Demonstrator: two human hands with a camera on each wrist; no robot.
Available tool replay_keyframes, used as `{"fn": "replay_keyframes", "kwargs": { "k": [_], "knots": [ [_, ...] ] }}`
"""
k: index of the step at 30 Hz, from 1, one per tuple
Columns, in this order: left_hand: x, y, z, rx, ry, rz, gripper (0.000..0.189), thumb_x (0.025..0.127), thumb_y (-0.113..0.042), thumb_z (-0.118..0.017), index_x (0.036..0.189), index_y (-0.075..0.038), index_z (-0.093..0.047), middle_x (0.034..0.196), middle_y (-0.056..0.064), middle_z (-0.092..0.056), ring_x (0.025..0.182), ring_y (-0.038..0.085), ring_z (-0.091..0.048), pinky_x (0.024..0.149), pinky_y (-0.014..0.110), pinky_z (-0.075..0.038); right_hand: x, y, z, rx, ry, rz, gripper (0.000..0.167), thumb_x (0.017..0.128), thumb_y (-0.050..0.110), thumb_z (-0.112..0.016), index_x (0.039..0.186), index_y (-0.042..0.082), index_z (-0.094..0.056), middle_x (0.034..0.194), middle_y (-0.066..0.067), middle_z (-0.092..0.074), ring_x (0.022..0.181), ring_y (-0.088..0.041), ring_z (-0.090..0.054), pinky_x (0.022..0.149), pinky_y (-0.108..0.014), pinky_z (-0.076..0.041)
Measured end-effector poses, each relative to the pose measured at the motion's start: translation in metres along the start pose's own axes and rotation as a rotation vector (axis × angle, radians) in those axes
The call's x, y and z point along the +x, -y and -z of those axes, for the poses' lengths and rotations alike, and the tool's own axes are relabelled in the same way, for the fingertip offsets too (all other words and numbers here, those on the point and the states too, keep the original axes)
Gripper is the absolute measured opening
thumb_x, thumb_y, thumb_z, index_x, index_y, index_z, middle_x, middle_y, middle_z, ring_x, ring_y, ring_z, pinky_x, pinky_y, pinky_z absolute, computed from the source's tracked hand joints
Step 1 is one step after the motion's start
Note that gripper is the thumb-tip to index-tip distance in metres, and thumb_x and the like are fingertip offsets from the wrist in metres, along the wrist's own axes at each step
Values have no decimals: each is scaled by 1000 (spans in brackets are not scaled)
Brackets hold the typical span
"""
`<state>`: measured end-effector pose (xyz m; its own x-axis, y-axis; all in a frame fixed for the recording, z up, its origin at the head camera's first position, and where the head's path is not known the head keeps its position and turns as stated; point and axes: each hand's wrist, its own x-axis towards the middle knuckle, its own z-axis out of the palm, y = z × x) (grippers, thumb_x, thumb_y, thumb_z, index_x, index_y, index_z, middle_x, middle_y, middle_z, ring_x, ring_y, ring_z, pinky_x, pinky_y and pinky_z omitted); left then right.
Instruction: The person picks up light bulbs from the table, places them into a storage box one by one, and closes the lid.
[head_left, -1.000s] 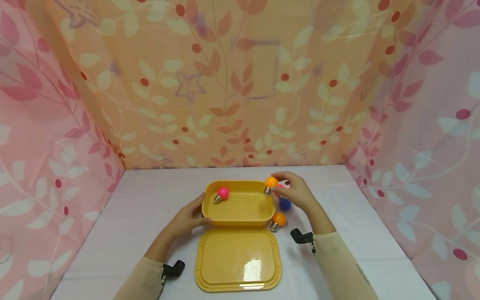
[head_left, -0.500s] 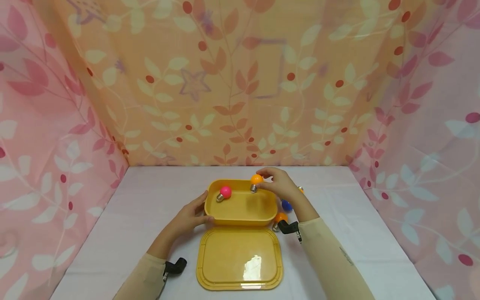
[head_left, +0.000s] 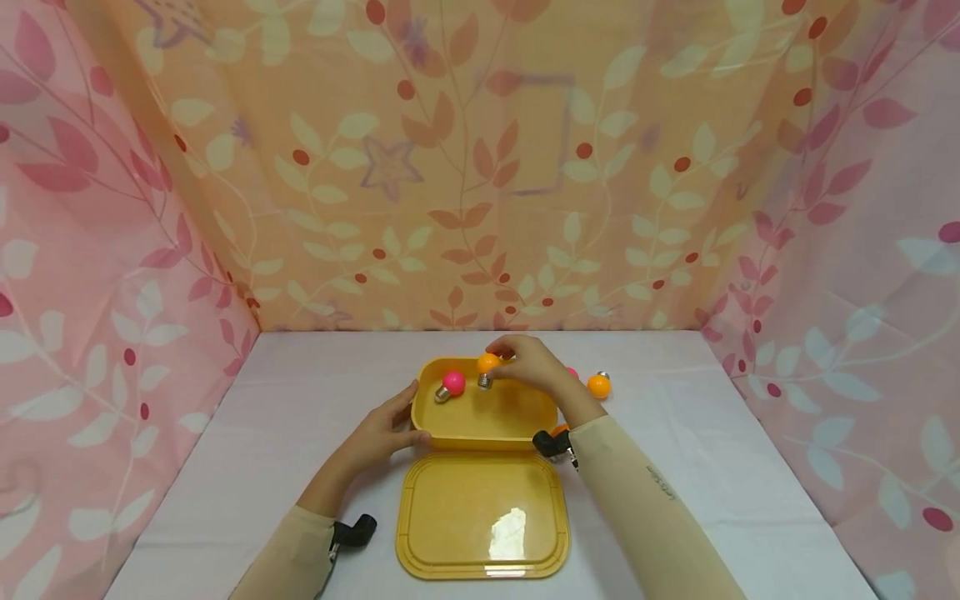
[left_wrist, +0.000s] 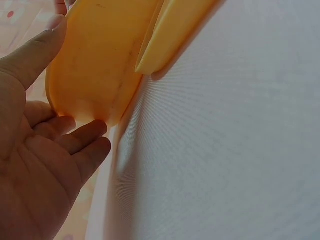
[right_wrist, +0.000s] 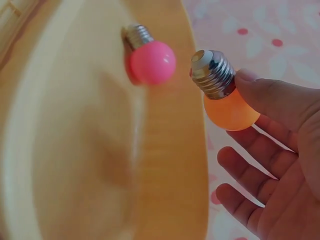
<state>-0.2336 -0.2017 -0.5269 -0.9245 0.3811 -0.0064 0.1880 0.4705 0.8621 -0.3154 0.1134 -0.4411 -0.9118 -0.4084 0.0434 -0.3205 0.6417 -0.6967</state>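
1. on the bench (head_left: 315,379), the step in hand looks to be loading the box (head_left: 491,422) with bulbs; the next move probably calls for lowering the orange bulb (right_wrist: 226,106) to the floor of the box, clear of the pink bulb (head_left: 453,383), then parting thumb from finger.
2. the box stands uncovered, and the lid (head_left: 482,512) lies flat just on its near side.
3. the left hand (head_left: 384,431) steadies the box at its left end, thumb by the near corner, fingers bent against the outside wall.
4. the right hand (head_left: 531,364) is over the far side of the box; thumb and finger pinch the orange bulb, while the other fingers hang spread below it.
5. the orange bulb sits at those fingertips, globe up, metal base down, seemingly held off the floor of the box.
6. the pink bulb lies inside the box, just left of the orange bulb, touching no fingers.
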Motion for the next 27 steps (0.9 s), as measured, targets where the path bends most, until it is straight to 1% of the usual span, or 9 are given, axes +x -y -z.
{"fn": "replay_keyframes", "kwargs": {
  "k": [3, 9, 13, 17, 21, 27],
  "knots": [
    [-1, -1, 0, 4, 1, -3, 104, 85, -41, -83, 165, -19, -20, 171, 1, -19, 154, 27, -29, 124, 48, -26, 2, 0, -7, -9, -5, 6, 42, 83, 27, -87, 121, 14, -74, 113, -1, -71, 106, -24, -60, 100, -43, -51],
    [-1, -3, 0, -12, 0, 11, 103, 86, -38, -83, 165, -20, -21, 171, 0, -20, 154, 27, -29, 124, 48, -26, 5, 2, -19, -13, -23, -30, 42, 82, 31, -88, 117, 15, -73, 111, -1, -70, 103, -22, -60, 99, -40, -52],
    [-1, -3, 0, -14, -1, 14, 103, 85, -39, -83, 165, -21, -20, 171, -1, -20, 154, 26, -30, 124, 47, -26, 6, 2, -28, -13, -23, -51, 40, 82, 33, -88, 115, 15, -73, 109, 0, -70, 101, -22, -59, 99, -40, -52],
    [-1, -3, 0, -12, -3, 18, 104, 85, -38, -84, 165, -21, -21, 171, -1, -20, 154, 25, -30, 124, 47, -27, 7, 1, -33, -21, -4, -51, 39, 85, 32, -85, 117, 13, -73, 109, -2, -69, 101, -22, -59, 99, -41, -52],
    [-1, -2, 0, -8, -5, 15, 104, 84, -38, -85, 165, -20, -21, 170, 0, -20, 154, 26, -30, 124, 47, -27, 5, -1, -35, -30, 0, -34, 38, 88, 30, -83, 118, 9, -72, 110, -4, -70, 103, -23, -60, 100, -41, -52],
    [-1, -2, -1, -5, -8, 20, 103, 85, -37, -84, 165, -21, -21, 170, -1, -20, 154, 25, -30, 124, 47, -27, -4, 1, -26, -38, -52, 13, 37, 88, 29, -83, 118, 10, -74, 111, 1, -72, 107, -22, -62, 101, -42, -52]
  ]
}}
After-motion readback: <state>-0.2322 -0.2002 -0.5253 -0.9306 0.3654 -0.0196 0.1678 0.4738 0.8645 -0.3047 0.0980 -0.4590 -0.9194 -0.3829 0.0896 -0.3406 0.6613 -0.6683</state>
